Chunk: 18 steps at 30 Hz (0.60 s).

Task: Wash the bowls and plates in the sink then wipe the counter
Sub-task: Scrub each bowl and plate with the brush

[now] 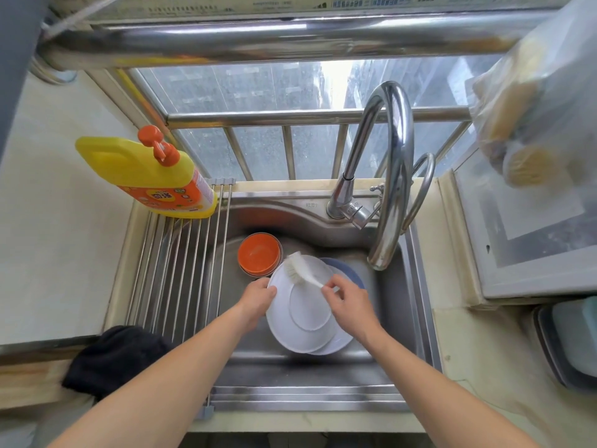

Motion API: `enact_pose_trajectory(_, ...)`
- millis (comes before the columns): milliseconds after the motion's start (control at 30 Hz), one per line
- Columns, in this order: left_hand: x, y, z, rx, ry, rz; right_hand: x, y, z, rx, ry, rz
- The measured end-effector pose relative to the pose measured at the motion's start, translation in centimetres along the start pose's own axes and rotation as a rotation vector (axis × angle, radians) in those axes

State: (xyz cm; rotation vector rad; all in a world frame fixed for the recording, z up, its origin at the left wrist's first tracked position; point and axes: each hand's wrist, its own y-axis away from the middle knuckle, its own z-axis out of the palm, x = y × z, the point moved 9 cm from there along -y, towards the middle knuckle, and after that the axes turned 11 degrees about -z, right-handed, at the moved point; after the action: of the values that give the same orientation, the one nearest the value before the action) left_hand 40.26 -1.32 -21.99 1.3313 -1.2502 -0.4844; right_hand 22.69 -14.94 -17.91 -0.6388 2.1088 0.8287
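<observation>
Head view: a white plate (300, 331) is gripped at its nine o'clock rim by the left hand (256, 300) over the sink (392, 305). A white dish brush (302, 268) is pinched by the right hand (350, 302), bristles touching the plate's top.

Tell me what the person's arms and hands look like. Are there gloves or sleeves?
No gloves and no sleeves in view. Both forearms are bare from the bottom of the picture up to the wrists. The left hand and the right hand are bare too, with no rings, watch or bracelet showing.

Steel sink (392, 295) holds orange bowl (258, 257), white plates (336, 345), blue plate (350, 273).
</observation>
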Motion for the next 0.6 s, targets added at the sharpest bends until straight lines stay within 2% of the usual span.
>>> enact_pose_trajectory(67, 0.0, 0.0, 0.0, -0.010, 0.002, 0.001, -0.9, 0.1, 1.1, -0.092, 0.030, -0.066)
enact_pose_trajectory(200, 0.1, 0.3, -0.2, 0.007, -0.018, 0.002, 1.6, 0.3, -1.7, 0.188, 0.024, 0.154)
enact_pose_trajectory(233, 0.2, 0.4, -0.2, 0.008, -0.017, 0.002, 1.8, 0.4, -1.7, 0.200, 0.018, 0.169)
enact_pose_trajectory(400, -0.1, 0.4, -0.2, 0.004, 0.020, 0.005, -0.4, 0.3, 2.0, -0.140, -0.050, -0.031)
enact_pose_trajectory(433, -0.1, 0.5, -0.3, 0.006, 0.020, 0.005, 0.0, 0.2, 1.6, -0.111, -0.038, -0.020)
enact_pose_trajectory(533, -0.1, 0.6, -0.2, 0.002, 0.008, 0.006, 2.5, 0.5, -1.5, 0.160, 0.029, 0.166)
enact_pose_trajectory(600, 0.1, 0.6, -0.2, 0.001, 0.014, 0.009, 2.7, 0.7, -1.6, 0.159, 0.023, 0.161)
